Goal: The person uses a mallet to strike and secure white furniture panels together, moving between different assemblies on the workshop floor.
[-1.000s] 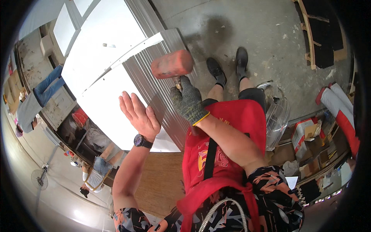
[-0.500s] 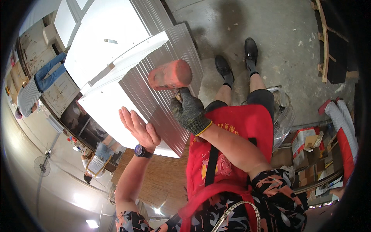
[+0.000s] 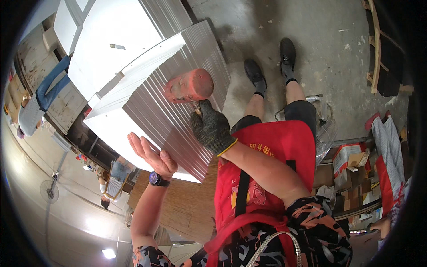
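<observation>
A thick stack of white panels (image 3: 118,129) with bright, ribbed metal edges (image 3: 155,107) stands before me. My left hand (image 3: 153,156), bare and with a watch at the wrist, rests its outstretched fingers against the near corner of the stack. My right hand (image 3: 212,127), in a dark knitted glove, is wrapped round the short visible handle of a mallet. The worn red head of that mallet (image 3: 190,85) is over the ribbed edges; whether it touches them I cannot tell.
More white panels (image 3: 115,26) lie beyond the stack, with a small piece on top. A brown wooden board (image 3: 182,204) is below my left hand. A wooden pallet (image 3: 376,49) stands at far right, above cartons (image 3: 349,160). Other people (image 3: 33,113) are at left and right.
Both hands and the mallet have shifted slightly left in the view, along with the stack. The left hand stays outstretched at the stack; the right hand keeps its grip on the mallet.
</observation>
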`<state>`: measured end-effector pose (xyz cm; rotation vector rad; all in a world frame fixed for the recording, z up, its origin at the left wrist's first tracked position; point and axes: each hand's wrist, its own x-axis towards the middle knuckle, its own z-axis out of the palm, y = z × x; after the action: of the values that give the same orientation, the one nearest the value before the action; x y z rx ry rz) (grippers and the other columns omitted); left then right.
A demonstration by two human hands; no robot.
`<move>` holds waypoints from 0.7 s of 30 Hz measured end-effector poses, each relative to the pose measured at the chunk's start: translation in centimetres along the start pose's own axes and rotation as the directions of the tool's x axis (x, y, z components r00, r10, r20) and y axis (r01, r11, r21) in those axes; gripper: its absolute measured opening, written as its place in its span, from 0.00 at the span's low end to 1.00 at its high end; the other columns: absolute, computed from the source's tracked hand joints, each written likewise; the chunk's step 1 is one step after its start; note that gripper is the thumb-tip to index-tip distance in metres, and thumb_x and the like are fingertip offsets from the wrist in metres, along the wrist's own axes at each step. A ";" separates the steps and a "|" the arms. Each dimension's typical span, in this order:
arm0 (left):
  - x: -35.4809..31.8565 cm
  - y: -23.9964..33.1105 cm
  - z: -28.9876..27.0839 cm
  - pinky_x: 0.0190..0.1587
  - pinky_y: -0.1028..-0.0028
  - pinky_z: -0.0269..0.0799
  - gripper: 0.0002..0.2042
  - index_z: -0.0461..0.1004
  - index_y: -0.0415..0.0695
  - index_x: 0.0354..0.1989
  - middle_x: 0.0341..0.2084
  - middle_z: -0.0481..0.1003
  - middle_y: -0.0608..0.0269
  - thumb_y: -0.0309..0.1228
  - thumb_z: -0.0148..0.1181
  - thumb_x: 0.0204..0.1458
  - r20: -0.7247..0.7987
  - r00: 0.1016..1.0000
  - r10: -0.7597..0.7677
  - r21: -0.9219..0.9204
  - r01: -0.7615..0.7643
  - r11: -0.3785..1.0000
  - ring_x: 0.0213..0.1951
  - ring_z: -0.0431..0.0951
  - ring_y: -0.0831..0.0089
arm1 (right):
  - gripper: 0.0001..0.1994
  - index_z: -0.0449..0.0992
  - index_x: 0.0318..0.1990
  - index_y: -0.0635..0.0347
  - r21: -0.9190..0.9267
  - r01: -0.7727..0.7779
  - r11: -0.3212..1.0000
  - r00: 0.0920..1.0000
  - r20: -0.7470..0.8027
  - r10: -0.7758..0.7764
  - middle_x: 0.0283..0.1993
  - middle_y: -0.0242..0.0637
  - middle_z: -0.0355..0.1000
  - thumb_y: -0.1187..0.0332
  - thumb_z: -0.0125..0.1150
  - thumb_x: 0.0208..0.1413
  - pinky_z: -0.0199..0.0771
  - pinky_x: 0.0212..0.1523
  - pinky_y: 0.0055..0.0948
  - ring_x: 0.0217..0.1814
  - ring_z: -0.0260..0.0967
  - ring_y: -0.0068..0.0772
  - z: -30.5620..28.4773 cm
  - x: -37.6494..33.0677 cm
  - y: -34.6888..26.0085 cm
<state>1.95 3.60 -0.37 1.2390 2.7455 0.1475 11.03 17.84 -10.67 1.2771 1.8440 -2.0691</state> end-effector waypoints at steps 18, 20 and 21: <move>0.1 -0.1 0.3 0.67 0.45 0.36 0.30 0.46 0.38 0.68 0.68 0.43 0.37 0.44 0.34 0.62 -0.015 1.000 0.026 -0.036 -0.027 0.999 0.70 0.41 0.43 | 0.20 0.63 0.53 0.61 -0.087 -0.208 0.974 0.967 0.133 0.218 0.27 0.54 0.73 0.63 0.54 0.55 0.72 0.32 0.48 0.31 0.72 0.58 0.3 0.4 2.1; -0.1 -0.2 0.3 0.67 0.45 0.36 0.30 0.46 0.37 0.68 0.68 0.43 0.37 0.43 0.34 0.62 -0.020 1.000 0.023 -0.042 -0.024 0.999 0.70 0.41 0.43 | 0.20 0.63 0.53 0.62 -0.070 -0.203 0.977 0.974 0.092 0.209 0.28 0.53 0.73 0.64 0.54 0.55 0.72 0.31 0.48 0.30 0.72 0.58 -0.1 0.9 2.5; 0.0 -0.3 0.3 0.67 0.45 0.36 0.30 0.46 0.37 0.68 0.68 0.43 0.37 0.43 0.34 0.62 -0.018 0.999 0.030 -0.034 -0.031 0.999 0.70 0.41 0.43 | 0.20 0.63 0.52 0.62 -0.061 -0.200 0.978 0.976 0.072 0.204 0.28 0.53 0.73 0.64 0.54 0.55 0.72 0.31 0.48 0.30 0.72 0.58 -0.1 1.1 2.5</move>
<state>1.76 3.42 -0.71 1.2774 2.7278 0.2092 11.82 17.76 -13.31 1.2924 1.6499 -1.9222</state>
